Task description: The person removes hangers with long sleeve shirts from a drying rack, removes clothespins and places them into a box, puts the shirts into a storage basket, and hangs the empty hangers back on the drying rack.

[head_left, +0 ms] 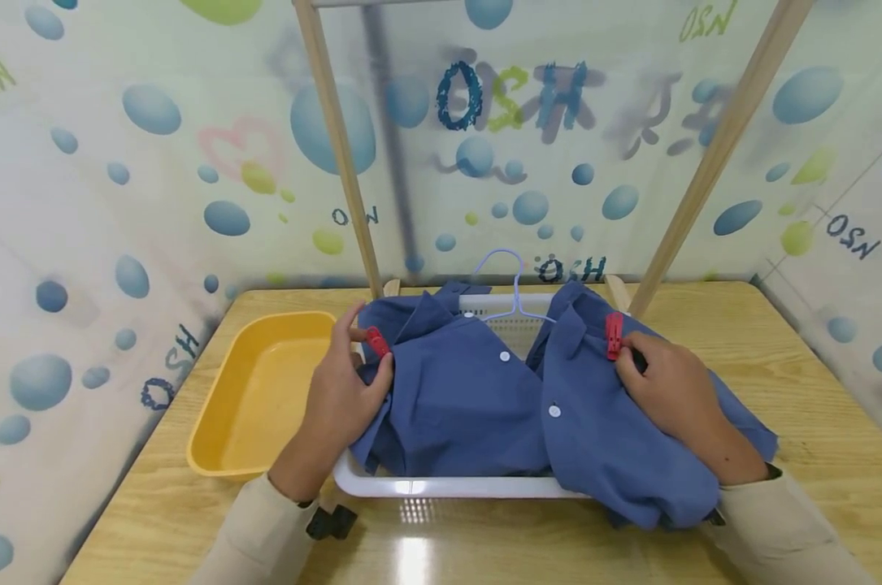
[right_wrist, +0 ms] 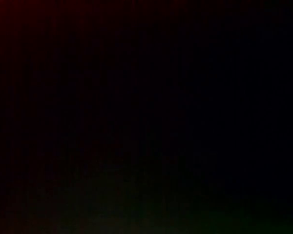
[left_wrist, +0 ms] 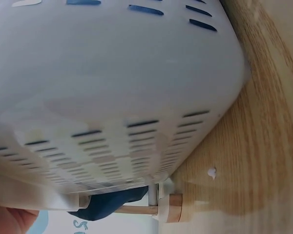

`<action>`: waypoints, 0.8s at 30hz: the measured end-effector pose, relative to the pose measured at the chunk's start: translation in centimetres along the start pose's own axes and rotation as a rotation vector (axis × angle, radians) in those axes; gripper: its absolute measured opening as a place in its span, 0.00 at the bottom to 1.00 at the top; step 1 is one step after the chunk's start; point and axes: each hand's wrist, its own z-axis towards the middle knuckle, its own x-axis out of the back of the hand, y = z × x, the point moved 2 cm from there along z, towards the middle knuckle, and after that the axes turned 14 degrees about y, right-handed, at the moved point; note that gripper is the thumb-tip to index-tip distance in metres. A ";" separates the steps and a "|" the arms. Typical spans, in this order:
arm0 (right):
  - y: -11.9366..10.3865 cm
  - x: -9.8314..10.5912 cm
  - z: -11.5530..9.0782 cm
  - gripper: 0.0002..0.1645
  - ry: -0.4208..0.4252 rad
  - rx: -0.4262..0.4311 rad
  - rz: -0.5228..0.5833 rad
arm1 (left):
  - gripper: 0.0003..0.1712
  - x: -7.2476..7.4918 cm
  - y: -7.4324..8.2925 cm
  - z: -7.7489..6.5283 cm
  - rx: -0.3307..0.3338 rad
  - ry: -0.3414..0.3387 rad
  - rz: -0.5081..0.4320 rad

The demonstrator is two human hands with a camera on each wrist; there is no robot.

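Beige sleeves [head_left: 258, 528] reach in from the lower edge, nearest the camera. Both hands are closed to a pinch: the left hand [head_left: 341, 386] has one red clip [head_left: 378, 341] between thumb and finger, the right hand [head_left: 667, 382] grips another red clip [head_left: 614, 335] at its lower end. Between them a blue shirt [head_left: 470, 398] on a lilac hanger [head_left: 516, 301] lies across a white slotted basket [head_left: 470, 487], filling much of its mouth and draping over the rim at right. Beside the basket, on the wooden bench [head_left: 814, 382], sits a shallow yellow tub [head_left: 265, 390], its floor showing. The right wrist view is dark.
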 end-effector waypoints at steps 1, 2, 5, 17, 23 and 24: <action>0.0 0.0 0.0 0.12 0.000 0.000 0.000 | 0.44 0.0 0.0 0.0 0.016 -0.004 -0.010; 0.0 0.0 0.0 0.12 0.000 -0.001 0.002 | 0.44 0.0 -0.1 0.1 0.029 -0.008 -0.019; 0.0 0.0 0.1 0.12 0.002 0.000 0.005 | 0.40 0.0 -0.2 0.1 0.048 -0.027 -0.035; 0.2 -0.1 0.0 0.10 -0.001 -0.001 0.005 | 0.23 -0.1 -0.3 0.1 0.073 -0.062 0.000; 0.3 -0.2 -0.1 0.09 0.000 0.000 0.007 | 0.15 0.0 -0.3 0.0 0.082 -0.047 -0.042; 0.3 -0.1 -0.1 0.08 0.001 0.000 0.007 | 0.14 0.0 -0.3 -0.1 0.083 -0.046 -0.046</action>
